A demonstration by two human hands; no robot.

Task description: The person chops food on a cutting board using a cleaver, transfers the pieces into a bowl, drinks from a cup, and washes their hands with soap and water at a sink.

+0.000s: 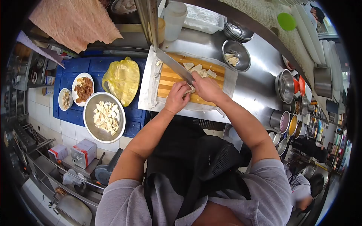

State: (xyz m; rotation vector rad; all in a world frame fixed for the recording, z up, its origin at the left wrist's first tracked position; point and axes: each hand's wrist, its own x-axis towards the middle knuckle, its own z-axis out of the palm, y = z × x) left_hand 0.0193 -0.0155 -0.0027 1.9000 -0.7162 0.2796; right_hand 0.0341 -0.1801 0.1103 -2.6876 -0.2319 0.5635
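Note:
A striped wooden cutting board [164, 83] lies on a white cloth [147, 88] on the steel counter. My right hand [205, 88] is closed around the handle end of a large knife [174, 66], whose blade points up and left across the board. Close beside it, my left hand [178, 97] has its fingers curled on a pale piece of food [191, 89] near the blade. More pale cut pieces [201, 71] lie on the board beyond my hands. A steel bowl [236, 64] with a few pale pieces stands past the board's upper right corner.
On the blue surface [71, 117] at left are a steel bowl of pale chunks [106, 117], a yellow plastic bag [122, 81], a plate of brown food [83, 89] and a small bowl [65, 99]. Steel bowls [285, 86] stand at right. Another person [299, 184] is at lower right.

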